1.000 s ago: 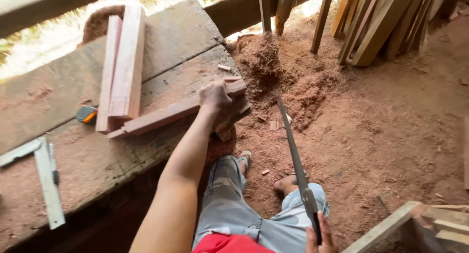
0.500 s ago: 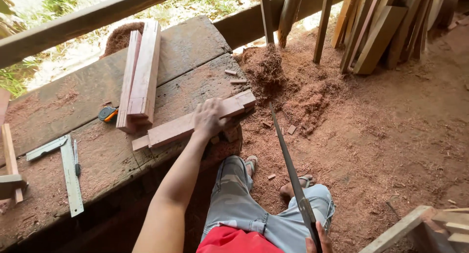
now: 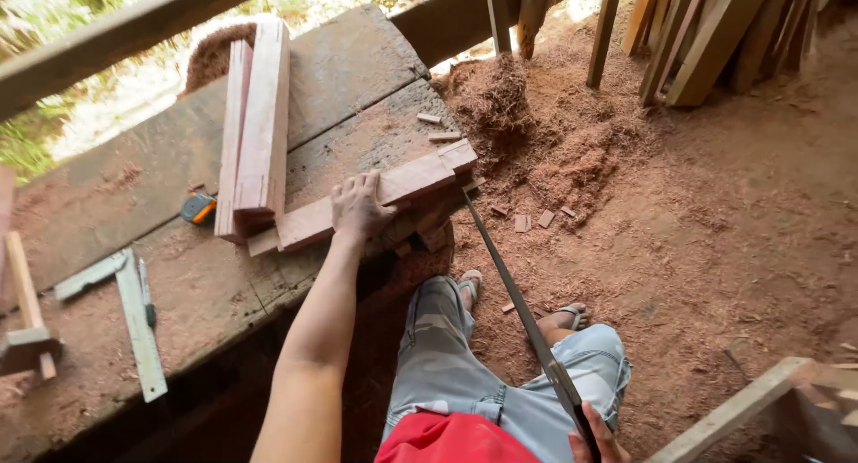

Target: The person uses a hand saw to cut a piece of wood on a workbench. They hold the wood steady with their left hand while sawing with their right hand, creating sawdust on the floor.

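Note:
My left hand (image 3: 359,206) presses down on a reddish wooden plank (image 3: 404,182) that lies across the edge of a worn wooden workbench (image 3: 349,79). My right hand (image 3: 597,436), at the bottom edge of the view, grips the handle of a long handsaw (image 3: 511,289). The saw blade runs up toward the plank's overhanging end, its tip just below the plank by the bench edge. My legs and sandalled feet (image 3: 572,315) are below, on red sawdust.
Two stacked wooden battens (image 3: 259,123) lie on the bench. An orange tape measure (image 3: 198,208), a metal try square (image 3: 134,315) and a wooden mallet (image 3: 25,320) lie to the left. A sawdust heap (image 3: 527,132) and leaning planks (image 3: 706,34) stand beyond.
The view has shifted, so bench and plank sit further right and lower. My left hand stays on the plank. The saw stays angled toward the plank end, and the mallet has come into view.

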